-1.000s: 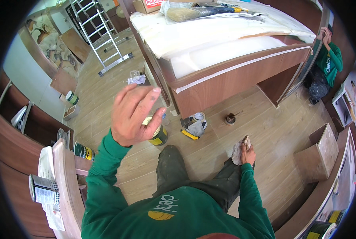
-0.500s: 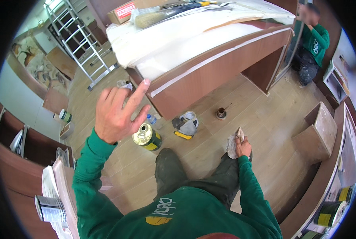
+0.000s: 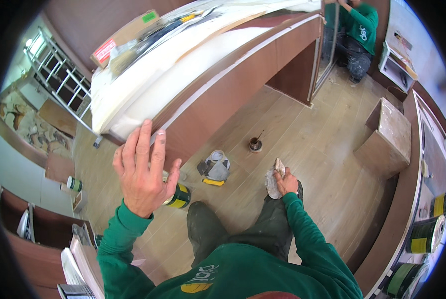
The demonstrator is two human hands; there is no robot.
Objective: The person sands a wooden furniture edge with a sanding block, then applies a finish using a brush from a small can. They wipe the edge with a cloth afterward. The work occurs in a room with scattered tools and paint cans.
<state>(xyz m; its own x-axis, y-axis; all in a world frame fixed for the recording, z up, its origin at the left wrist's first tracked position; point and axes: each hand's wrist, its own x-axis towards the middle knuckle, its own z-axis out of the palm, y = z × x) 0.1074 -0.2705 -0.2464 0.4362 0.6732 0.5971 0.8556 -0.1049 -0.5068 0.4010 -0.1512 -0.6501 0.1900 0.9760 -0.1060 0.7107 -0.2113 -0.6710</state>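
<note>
My left hand (image 3: 145,172) is open, fingers stretched out, with its fingertips at the front edge of a brown wooden counter (image 3: 233,84). Whether they touch the wood, I cannot tell. Along that edge runs a pale strip, and white sheeting (image 3: 158,84) covers the top. Down by my right knee, my right hand (image 3: 287,183) is closed on a crumpled, stained whitish rag (image 3: 272,185). Partly hidden behind my left hand, a green and yellow can (image 3: 181,196) stands on the floor.
Between my feet and the counter lie a grey and yellow pile with a tape roll (image 3: 217,156) and a small pot of brown liquid (image 3: 255,144). A wooden box (image 3: 385,142) stands right. Another person (image 3: 360,35) kneels far right. A ladder (image 3: 63,74) stands far left.
The view has shifted, bringing the counter left in the picture. My left hand has gone from a raised index finger to fingers stretched toward the counter edge. My right hand keeps the rag.
</note>
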